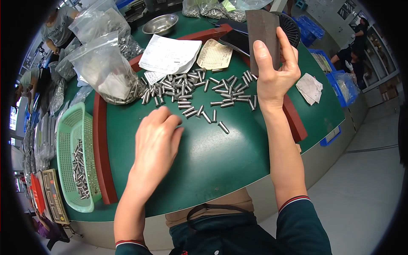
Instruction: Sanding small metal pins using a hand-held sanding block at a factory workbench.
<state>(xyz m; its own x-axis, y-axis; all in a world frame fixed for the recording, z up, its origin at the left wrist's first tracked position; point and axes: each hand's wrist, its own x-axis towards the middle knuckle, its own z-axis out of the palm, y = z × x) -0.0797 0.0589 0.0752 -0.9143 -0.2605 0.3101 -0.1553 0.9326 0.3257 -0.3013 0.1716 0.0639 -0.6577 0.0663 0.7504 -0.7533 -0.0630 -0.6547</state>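
My right hand [278, 74] is raised over the right side of the table and grips a dark grey-brown rectangular block [262, 32], thumb on its near face and fingers round its edge. My left hand [158, 131] hovers palm down over the green tabletop, just below a heap of silver metal pins [182, 85] with flanged heads. Its fingers are curled together, and whatever they hold, if anything, is hidden beneath. Several pins are strewn toward the middle, and a single pin [223, 127] lies nearest to me.
Red-brown bars [102, 148] edge the work area. To the left stand a green perforated basket [89, 170] with small metal parts, a scale [55, 195] and plastic bags of parts [110, 76]. Behind the heap are papers [170, 53] and a metal bowl [160, 24]. A crumpled cloth [310, 88] lies right.
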